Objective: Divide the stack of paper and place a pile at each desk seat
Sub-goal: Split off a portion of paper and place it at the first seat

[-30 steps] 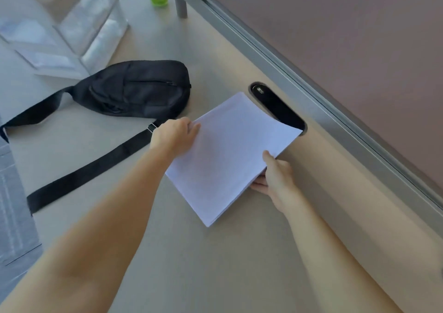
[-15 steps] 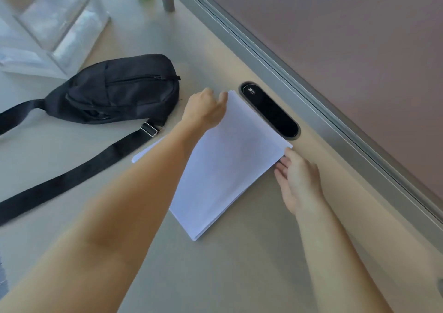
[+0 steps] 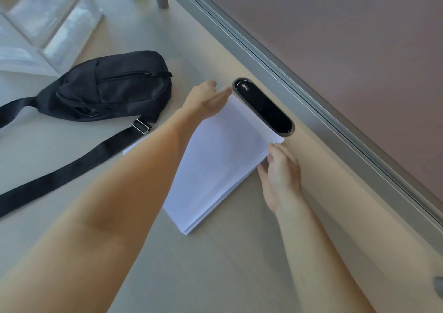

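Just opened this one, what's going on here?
A person has both hands on a stack of paper lying flat on the desk as one pile. The left hand rests on its far corner by the black oval desk port. The right hand touches its right edge. A black bag lies alongside.

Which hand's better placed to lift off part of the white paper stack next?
Right, probably. The right hand has its fingertips against the side edge of the white paper stack, where sheets can be parted. The left hand lies flat on its far corner, better for pinning.
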The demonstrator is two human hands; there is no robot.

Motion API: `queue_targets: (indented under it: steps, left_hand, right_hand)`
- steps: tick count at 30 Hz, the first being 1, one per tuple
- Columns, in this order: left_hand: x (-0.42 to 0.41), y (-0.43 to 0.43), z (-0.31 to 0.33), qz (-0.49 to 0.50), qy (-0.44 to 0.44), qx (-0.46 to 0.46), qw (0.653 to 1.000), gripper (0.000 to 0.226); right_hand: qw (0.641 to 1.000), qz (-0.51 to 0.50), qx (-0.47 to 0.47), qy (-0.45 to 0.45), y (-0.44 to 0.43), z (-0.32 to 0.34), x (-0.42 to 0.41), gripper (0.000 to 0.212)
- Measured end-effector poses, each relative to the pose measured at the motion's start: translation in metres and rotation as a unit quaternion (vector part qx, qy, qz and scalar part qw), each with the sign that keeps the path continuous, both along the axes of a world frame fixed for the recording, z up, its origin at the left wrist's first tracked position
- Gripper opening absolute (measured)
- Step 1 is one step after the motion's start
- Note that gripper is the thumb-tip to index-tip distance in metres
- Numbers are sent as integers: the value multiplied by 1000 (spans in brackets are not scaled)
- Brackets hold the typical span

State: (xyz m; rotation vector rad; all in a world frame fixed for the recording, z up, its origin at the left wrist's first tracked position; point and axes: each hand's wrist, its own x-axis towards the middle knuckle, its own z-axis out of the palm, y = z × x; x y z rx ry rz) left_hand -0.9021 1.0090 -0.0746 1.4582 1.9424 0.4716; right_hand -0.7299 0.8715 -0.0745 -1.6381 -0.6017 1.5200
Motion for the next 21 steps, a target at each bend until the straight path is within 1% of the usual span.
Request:
queue_targets:
  steps: [3, 5, 6, 7, 9, 12, 15, 17, 21]
  left_hand:
    - [-7, -5, 2, -9, -15, -8, 1000, 71]
    - [-13, -17, 3, -13, -7, -6, 1000, 72]
    - [-17, -25, 4, -11, 5, -1, 1000, 70]
    - [-23, -34, 5, -9, 21, 7, 1000, 66]
    - [-37, -53, 8, 2, 52, 10, 999, 58]
    - [-64, -80, 9, 19, 90, -22, 995, 53]
    - [-83, -99, 8, 14, 118, -39, 992, 49]
    - [-86, -106, 8, 9, 125, -37, 991, 45]
    - [-80, -113, 12, 10, 116, -44, 992, 45]
  right_hand:
    - [1000, -17, 18, 14, -2, -1, 6, 52]
    - [999, -26, 25, 13, -6, 7, 6, 37]
    - [999, -31, 26, 9, -9, 12, 5, 26]
    - [999, -40, 23, 2, -13, 17, 4, 20]
    - [999, -50, -8, -16, -25, 27, -3, 14]
    - [994, -5, -105, -11, -55, 31, -14, 14]
    - [980, 36, -189, 40, -85, 25, -31, 40]
    - [975, 35, -208, 69, -96, 23, -45, 45]
    - [972, 37, -202, 111, -101, 28, -68, 38]
